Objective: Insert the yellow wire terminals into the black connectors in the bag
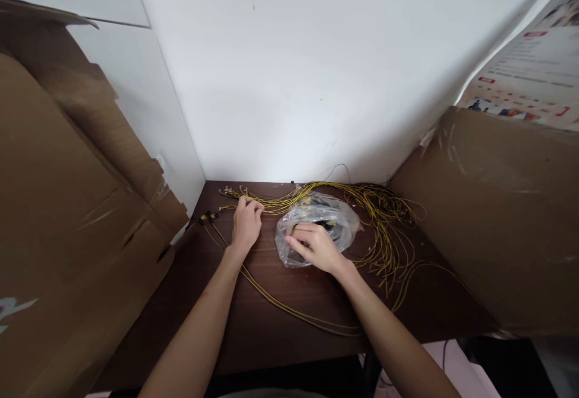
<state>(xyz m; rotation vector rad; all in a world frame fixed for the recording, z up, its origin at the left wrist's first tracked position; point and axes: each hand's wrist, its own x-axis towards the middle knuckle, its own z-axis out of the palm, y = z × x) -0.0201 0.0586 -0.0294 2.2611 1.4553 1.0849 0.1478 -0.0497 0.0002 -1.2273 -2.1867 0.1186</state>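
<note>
On the left, my left hand [246,224] is closed, its fingertips pinched at the near side of a bundle of thin yellow wires [283,206]. My right hand [317,247] is curled over the mouth of a clear plastic bag [286,252], thumb and fingers drawn together. What those fingers hold, if anything, is too small to name. Small black and yellow parts [332,225] show inside the bag. Left of my left hand lie black connectors with yellow marks [208,217], joined to long yellow cables [289,310] that curve across the table's front.
A tangled heap of yellow and black wires [384,205] lies at the back right of the dark brown table [271,350]. Cardboard walls [67,205] stand left and right [497,223], with a white panel [294,84] behind. A printed sheet [529,78] hangs at upper right.
</note>
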